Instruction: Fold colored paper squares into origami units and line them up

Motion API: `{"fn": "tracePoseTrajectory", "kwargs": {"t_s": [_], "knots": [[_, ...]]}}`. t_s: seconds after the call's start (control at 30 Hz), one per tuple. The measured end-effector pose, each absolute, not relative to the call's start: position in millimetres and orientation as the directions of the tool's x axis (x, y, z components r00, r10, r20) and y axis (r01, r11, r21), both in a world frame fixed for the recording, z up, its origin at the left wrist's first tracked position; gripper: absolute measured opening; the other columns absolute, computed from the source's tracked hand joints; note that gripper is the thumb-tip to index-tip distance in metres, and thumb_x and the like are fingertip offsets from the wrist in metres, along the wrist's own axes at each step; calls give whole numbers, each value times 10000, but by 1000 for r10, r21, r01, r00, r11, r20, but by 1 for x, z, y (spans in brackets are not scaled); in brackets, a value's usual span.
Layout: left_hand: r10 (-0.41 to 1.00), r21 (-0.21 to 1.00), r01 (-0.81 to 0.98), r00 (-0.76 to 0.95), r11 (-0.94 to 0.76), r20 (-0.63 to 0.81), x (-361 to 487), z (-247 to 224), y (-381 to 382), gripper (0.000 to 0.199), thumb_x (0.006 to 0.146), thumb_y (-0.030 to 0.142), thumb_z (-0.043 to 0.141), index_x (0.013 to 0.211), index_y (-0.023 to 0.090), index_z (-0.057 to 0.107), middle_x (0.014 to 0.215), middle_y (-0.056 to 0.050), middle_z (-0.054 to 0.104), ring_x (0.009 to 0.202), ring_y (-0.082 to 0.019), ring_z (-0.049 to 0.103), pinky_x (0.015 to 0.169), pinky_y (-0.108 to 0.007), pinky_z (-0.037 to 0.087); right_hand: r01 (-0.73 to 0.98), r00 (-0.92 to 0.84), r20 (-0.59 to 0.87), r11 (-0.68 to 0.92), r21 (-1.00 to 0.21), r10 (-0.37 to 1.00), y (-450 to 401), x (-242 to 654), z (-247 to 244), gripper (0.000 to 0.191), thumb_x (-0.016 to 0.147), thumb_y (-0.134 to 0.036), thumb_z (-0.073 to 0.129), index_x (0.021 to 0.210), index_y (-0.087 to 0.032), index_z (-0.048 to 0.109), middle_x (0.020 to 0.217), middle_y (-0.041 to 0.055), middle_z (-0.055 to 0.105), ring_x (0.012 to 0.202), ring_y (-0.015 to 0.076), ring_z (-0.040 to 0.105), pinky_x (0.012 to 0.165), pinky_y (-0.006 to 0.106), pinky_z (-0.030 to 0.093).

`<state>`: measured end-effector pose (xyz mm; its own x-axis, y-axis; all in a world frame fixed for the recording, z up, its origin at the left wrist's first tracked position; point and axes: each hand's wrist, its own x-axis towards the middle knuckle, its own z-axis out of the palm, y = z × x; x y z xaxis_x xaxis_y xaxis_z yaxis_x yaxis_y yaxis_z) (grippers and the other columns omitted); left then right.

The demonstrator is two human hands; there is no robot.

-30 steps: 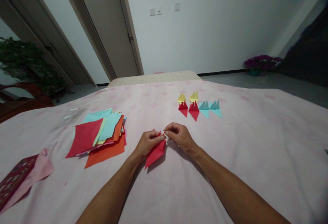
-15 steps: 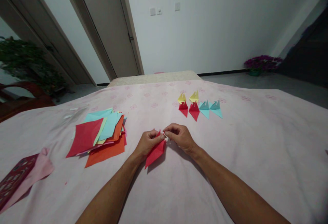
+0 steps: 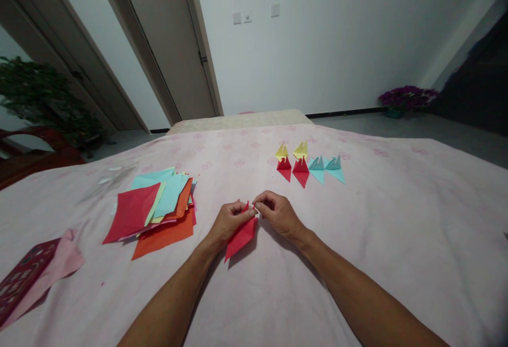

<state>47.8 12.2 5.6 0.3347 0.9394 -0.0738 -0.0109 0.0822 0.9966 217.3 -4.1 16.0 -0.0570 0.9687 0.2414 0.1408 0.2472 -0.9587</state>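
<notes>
The folded paper (image 3: 240,240), red, was held a little above the counter (image 3: 377,230), just in front of the person, between the two hands. Its long axis slanted from near left to far right; the broad, sharp tip pointed down toward the person and to the left, and two slim points stood at the far end. The left hand (image 3: 230,221) was closed about the middle, thumb pressed on top, while the right hand (image 3: 279,212) pinched one slim point between thumb and forefinger, its other fingers curled. The left thumb covered part of the folds, the left fingers were hidden beneath, and the pinched point was too small to make out well. A red packet (image 3: 27,273), cut off by the left edge, lay against crumpled pink paper (image 3: 65,257). The counter wore a pale pink cloth, flower-printed toward the far side. A loose pile (image 3: 137,209) of coloured sheets lay on the left; farther off to the right sat yellow birds (image 3: 301,150), red birds (image 3: 300,173) and blue birds (image 3: 335,168), two of each. Behind were a white wall (image 3: 337,45), a door (image 3: 162,35), a leafy plant (image 3: 35,90) and purple flowers (image 3: 408,95).
</notes>
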Motion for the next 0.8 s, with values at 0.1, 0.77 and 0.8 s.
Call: {"fn": "tracePoseTrajectory", "kwargs": {"t_s": [0.1,0.77,0.8], "knots": [[944,999,12,326,46,-47,49,6,12,367,660,487,806,663,139,691,600,19,571,546,-93,451,551,-222,342,140,-63,262,268,-953,963,-6,215,17,83,819,-237,579,798,-188,642,686,-14,609,638,128,530,603,250,424],[921,863,322,167,-389,353,52,9,8,289,759,330,669,514,199,590,534,66,583,514,-101,475,1156,-460,247,166,4,271,267,-949,963,-6,211,13,92,777,-269,667,749,-185,692,723,-6,627,636,122,528,601,254,421],[911,847,336,167,-412,377,52,9,7,287,762,323,668,515,202,586,534,67,579,512,-101,474,1157,-459,247,187,5,285,279,-942,958,-7,211,13,86,780,-260,667,740,-186,686,720,-7,622,638,122,529,604,254,418]]}}
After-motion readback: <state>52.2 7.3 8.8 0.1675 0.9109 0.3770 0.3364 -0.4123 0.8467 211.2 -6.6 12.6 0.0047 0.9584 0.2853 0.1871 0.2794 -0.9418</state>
